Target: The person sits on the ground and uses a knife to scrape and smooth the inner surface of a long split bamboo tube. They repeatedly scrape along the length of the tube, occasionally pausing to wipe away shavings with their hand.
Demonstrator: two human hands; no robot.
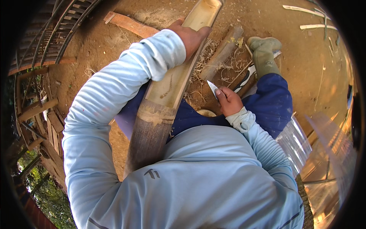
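Note:
A long, thick bamboo pole (169, 88) lies slantwise across my lap, its near end tucked against my left side. Beyond a node ring, its far part is split open as a pale trough; the near part is whole and brown. My left hand (191, 37) grips the split part near its far end, thumb over the right edge. Beside the pole on the right, my right hand (230, 101) is closed round a knife (212, 89). The pointed blade sticks up and left, apart from the bamboo. The handle is hidden in my fist.
A short log (221, 53) lies on the dirt amid thin shavings (204, 61). My boot (264, 53) stands right of it. A reddish plank (131, 25) lies at far left, near a slatted wooden structure (45, 34). Pale strips (305, 11) lie far right; clear corrugated sheeting (293, 143) is nearer.

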